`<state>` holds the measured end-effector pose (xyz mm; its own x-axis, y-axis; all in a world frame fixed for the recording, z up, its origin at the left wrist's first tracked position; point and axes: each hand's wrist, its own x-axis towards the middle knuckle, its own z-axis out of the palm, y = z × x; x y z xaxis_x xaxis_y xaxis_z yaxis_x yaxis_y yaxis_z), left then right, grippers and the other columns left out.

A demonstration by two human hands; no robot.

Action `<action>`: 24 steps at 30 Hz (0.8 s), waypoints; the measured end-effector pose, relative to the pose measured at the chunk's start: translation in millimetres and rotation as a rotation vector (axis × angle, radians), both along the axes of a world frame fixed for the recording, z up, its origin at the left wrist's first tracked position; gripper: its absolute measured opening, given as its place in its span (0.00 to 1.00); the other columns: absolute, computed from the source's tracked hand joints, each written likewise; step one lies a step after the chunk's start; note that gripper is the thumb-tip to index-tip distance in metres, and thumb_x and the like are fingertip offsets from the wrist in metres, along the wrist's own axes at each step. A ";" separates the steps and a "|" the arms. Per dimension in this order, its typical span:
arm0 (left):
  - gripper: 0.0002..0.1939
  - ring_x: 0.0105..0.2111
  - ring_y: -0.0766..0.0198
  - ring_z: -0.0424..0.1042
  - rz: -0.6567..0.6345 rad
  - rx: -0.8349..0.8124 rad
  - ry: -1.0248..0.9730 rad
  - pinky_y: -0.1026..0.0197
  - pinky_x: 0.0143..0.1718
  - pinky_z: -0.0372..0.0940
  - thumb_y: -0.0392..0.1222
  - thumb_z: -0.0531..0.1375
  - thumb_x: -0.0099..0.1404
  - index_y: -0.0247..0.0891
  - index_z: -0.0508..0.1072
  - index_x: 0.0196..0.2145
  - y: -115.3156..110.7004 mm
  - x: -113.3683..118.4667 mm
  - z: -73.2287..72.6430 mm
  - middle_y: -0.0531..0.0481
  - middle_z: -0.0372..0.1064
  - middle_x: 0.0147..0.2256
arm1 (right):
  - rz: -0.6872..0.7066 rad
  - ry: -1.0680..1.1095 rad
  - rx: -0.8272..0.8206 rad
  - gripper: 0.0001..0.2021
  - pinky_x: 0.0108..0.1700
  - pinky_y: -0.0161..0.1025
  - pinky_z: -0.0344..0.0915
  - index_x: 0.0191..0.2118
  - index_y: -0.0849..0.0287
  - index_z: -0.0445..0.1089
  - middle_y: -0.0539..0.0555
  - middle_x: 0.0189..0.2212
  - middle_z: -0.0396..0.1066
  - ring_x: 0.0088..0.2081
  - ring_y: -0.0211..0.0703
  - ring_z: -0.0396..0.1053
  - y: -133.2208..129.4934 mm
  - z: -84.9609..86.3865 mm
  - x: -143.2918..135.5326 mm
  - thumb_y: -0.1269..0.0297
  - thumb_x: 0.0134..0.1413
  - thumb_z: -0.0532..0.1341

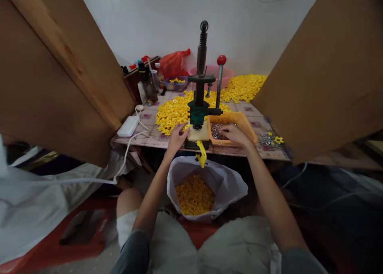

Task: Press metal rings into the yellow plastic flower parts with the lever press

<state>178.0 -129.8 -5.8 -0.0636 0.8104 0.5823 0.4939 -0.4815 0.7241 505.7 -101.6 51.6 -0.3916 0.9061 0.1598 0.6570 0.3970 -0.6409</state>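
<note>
A green hand press with a red-knobbed lever stands at the table's front edge. My left hand is at the left side of its pale base block, fingers closed on a small yellow piece. To the right, my right hand reaches into an orange tray of small metal parts, its fingertips together among them; what they hold is too small to name. Yellow pieces lie heaped behind and left of the press.
Below the press, a white sack holds many yellow pieces under a yellow chute. Cardboard panels flank the table. A white power strip lies left, metal pieces lie right, and a pink basin stands behind.
</note>
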 end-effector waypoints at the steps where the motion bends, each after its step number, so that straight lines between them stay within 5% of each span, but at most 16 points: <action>1: 0.18 0.33 0.63 0.69 -0.046 -0.002 -0.011 0.60 0.39 0.68 0.50 0.64 0.75 0.38 0.83 0.54 1.0 6.5 0.3 0.45 0.76 0.41 | -0.017 0.003 0.018 0.16 0.35 0.38 0.61 0.30 0.60 0.78 0.51 0.26 0.76 0.30 0.43 0.70 -4.2 2.0 -0.1 0.56 0.64 0.61; 6: 0.18 0.34 0.62 0.70 -0.280 -0.087 -0.084 0.60 0.37 0.66 0.54 0.68 0.71 0.38 0.85 0.48 -1.7 9.1 0.0 0.46 0.77 0.39 | -0.091 0.065 0.363 0.14 0.51 0.45 0.70 0.45 0.58 0.82 0.59 0.44 0.83 0.45 0.51 0.78 -36.9 9.7 -15.5 0.56 0.71 0.61; 11: 0.18 0.40 0.58 0.75 -0.430 -0.179 -0.108 0.59 0.41 0.68 0.52 0.71 0.65 0.38 0.85 0.47 -5.4 -0.2 5.2 0.44 0.80 0.43 | 0.089 -0.043 0.573 0.16 0.53 0.46 0.71 0.46 0.56 0.82 0.59 0.44 0.81 0.47 0.51 0.77 -62.4 14.8 -68.6 0.57 0.78 0.57; 16: 0.16 0.35 0.62 0.70 -0.436 -0.153 -0.145 0.61 0.39 0.65 0.49 0.73 0.61 0.37 0.85 0.44 -6.3 1.9 8.6 0.48 0.78 0.38 | 0.146 -0.246 0.597 0.17 0.53 0.46 0.70 0.47 0.57 0.81 0.60 0.46 0.79 0.46 0.50 0.74 -65.0 17.0 -110.6 0.61 0.79 0.54; 24: 0.16 0.32 0.64 0.64 -0.391 -0.134 -0.196 0.61 0.36 0.61 0.48 0.74 0.60 0.37 0.86 0.43 -0.7 6.3 5.0 0.51 0.71 0.34 | 0.047 -0.257 0.821 0.19 0.53 0.53 0.69 0.62 0.52 0.78 0.60 0.45 0.74 0.48 0.55 0.71 -87.0 13.6 -95.7 0.60 0.75 0.56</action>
